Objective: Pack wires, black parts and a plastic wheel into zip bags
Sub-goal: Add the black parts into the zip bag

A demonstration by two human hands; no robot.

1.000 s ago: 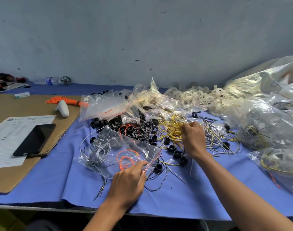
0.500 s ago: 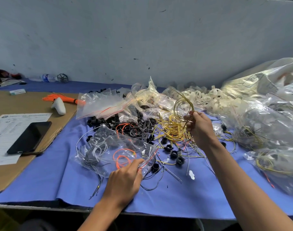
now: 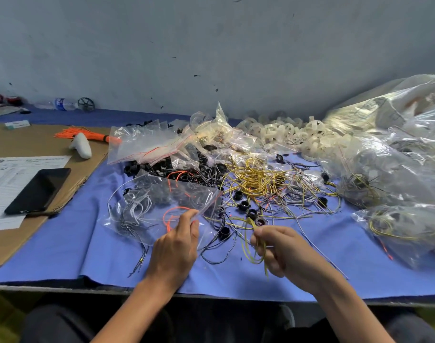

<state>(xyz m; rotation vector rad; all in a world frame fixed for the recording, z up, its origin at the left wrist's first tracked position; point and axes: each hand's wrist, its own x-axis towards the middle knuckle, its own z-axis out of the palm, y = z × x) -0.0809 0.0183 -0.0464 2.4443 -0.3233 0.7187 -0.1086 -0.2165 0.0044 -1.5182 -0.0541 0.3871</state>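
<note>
Now, starting at the left, we see the left hand point(image 3: 176, 246) pinching the near edge of the clear zip bag point(image 3: 159, 194) between thumb and forefinger, the other fingers loosely bent; the bag lies flat on the blue-covered counter point(image 3: 63, 248) with grey wires point(image 3: 134, 209) and an orange wire loop point(image 3: 173, 212) inside; just to its right the right hand point(image 3: 283, 251) is curled round a yellow wire loop point(image 3: 251, 246), whose strands hang out below the fingers, close to the bag's mouth but, as far as we can tell, not in it; beyond the hands lie scattered black parts point(image 3: 243, 206) and the yellow wire heap point(image 3: 256, 177), with the white plastic wheels point(image 3: 285, 132) at the back toward the right; against half a second ago, the left hand has kept its hold on the bag, while the right hand, then raised over the heap with the loop, has come down beside the left.
</note>
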